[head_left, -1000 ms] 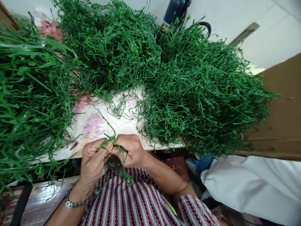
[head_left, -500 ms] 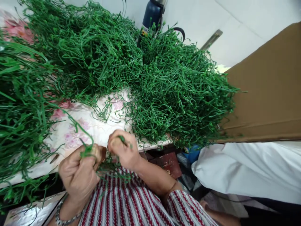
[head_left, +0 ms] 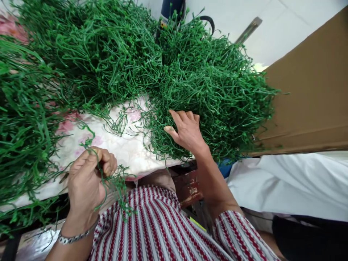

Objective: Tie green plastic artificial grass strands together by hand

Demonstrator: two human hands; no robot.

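My left hand (head_left: 88, 177), with a chain bracelet at its wrist, is closed on a green artificial plant stem (head_left: 119, 188). Thin branching ends of this stem hang down past the fingers, and one tip stands up above them. To the right, my right hand (head_left: 187, 132) rests palm down on the near edge of a big pile of thin green artificial stems (head_left: 217, 94). Its thumb is spread away from the fingers; the fingertips reach into the strands, and I see nothing held. A few loose strands (head_left: 116, 123) lie on the flowered cloth (head_left: 136, 152) between the hands.
More green stems are heaped at the back (head_left: 103, 54) and along the left side (head_left: 21, 134). Behind them stands a dark blue bottle (head_left: 171, 9). A cardboard panel (head_left: 307, 90) rises at the right, with white fabric (head_left: 274, 181) below it.
My right hand has left the left hand's side, moved right and forward onto the pile, and opened. The left hand keeps the stem, whose branches now hang lower and apart.
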